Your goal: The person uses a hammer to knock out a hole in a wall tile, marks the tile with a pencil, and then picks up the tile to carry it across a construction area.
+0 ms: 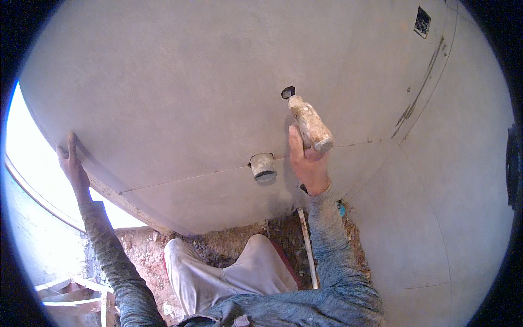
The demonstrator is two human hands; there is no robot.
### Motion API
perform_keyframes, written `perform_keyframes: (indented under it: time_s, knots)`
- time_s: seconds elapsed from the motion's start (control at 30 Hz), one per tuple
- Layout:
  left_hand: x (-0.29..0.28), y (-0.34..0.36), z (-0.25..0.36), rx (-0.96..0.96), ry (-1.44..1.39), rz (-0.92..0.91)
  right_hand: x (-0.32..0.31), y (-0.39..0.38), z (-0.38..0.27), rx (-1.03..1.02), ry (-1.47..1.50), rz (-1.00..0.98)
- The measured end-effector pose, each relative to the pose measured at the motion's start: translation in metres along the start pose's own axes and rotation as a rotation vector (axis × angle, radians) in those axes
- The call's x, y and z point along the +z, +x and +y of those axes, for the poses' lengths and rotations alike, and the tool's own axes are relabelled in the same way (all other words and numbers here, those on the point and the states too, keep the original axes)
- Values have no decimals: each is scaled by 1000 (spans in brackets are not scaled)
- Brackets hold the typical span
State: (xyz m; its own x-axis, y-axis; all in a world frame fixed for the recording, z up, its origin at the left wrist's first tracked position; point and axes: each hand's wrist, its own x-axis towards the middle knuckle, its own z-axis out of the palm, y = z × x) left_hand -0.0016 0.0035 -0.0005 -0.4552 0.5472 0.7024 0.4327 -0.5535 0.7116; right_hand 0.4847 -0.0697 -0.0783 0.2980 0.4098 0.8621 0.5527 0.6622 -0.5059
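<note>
My right hand point(311, 169) is closed around a pale, mortar-crusted tool that looks like a mallet point(311, 124). Its handle is mostly hidden by my fingers. The narrower end of the head points at a small dark hole point(288, 92) in the large grey tiled wall point(180, 92). On the left, my left hand point(74, 168) rests at the wall's edge beside the bright opening, fingers stretched out and nothing held. Between my hands, nearer the right one, a short grey pipe stub point(263, 167) sticks out at the joint line.
A square cut-out point(422, 22) sits in the wall at upper right, near the corner with the right-hand wall point(436, 218). Below my knees lies rough, rubble-strewn ground point(144, 250), with a thin pale stick point(308, 248). A wooden frame point(81, 294) stands at lower left.
</note>
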Motion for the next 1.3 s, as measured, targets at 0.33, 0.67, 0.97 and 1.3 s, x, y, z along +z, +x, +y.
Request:
perform_keyframes:
  time_s: [0.33,0.67,0.97,1.3]
  knots:
    - [2,0,-1,-1,-16,24,-2,-2,5,13,-70,-51]
    - [2,-1,3,-18,0,18,-2,-1,7,-41,-88,-46]
    - [2,1,2,-8,6,11,-1,0,6,-65,19,-9]
    - [-3,3,-5,12,96,51,-6,3,-8,154,-31,-116]
